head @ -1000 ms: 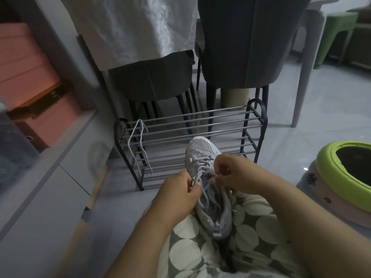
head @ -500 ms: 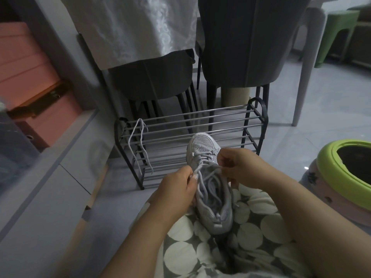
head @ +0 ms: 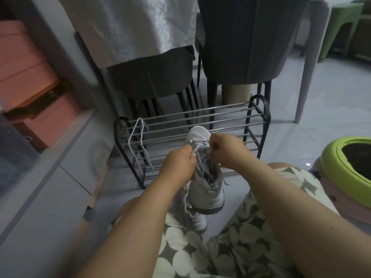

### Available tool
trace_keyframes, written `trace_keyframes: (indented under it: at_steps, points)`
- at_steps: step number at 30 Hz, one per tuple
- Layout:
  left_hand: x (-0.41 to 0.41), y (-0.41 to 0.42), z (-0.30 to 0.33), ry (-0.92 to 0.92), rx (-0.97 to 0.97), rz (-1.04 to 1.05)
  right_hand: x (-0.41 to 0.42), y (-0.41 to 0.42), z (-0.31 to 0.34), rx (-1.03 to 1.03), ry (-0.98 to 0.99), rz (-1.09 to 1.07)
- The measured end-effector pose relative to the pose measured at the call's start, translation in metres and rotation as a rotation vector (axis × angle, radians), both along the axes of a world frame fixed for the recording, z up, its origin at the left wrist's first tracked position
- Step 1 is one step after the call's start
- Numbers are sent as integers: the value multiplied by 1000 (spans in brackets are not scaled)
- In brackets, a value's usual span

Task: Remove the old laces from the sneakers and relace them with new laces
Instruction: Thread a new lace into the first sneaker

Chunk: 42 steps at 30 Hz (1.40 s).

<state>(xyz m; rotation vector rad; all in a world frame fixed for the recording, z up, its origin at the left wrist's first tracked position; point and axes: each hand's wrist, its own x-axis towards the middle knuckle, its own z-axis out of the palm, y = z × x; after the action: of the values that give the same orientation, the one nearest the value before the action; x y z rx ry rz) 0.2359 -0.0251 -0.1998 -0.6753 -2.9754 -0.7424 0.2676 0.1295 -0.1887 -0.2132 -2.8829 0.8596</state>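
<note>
The grey sneaker (head: 202, 173) was held up in front of the shoe rack (head: 259, 117), toe pointing away from the person, between the two hands. The left hand (head: 178, 165) was at its left side, fingers curled and pinching the lace (head: 200, 163) near the toe end. The right hand (head: 226, 151) was at the right side, fingers closed on the same lace. A second sneaker (head: 194, 215) lay just below the first one. A loose lace (head: 138, 141) hung over the left end of the shoe rack.
</note>
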Motion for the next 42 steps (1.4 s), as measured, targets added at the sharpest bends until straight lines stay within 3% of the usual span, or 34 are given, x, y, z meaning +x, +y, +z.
trace_keyframes:
  at_steps: [5, 13, 31, 42]
  points:
    - [-22, 11, -34, -160, 27, -9, -20, 6, -35, 26, -105, -47]
    - [-35, 32, -90, -252, -69, 5, -34, 20, -89, -29, -236, -134]
    - [-59, 64, -194, -573, -27, 94, -60, 42, -203, -163, -359, -336]
    - [-74, 75, -225, -593, -177, 64, -75, 49, -257, -159, -460, -363]
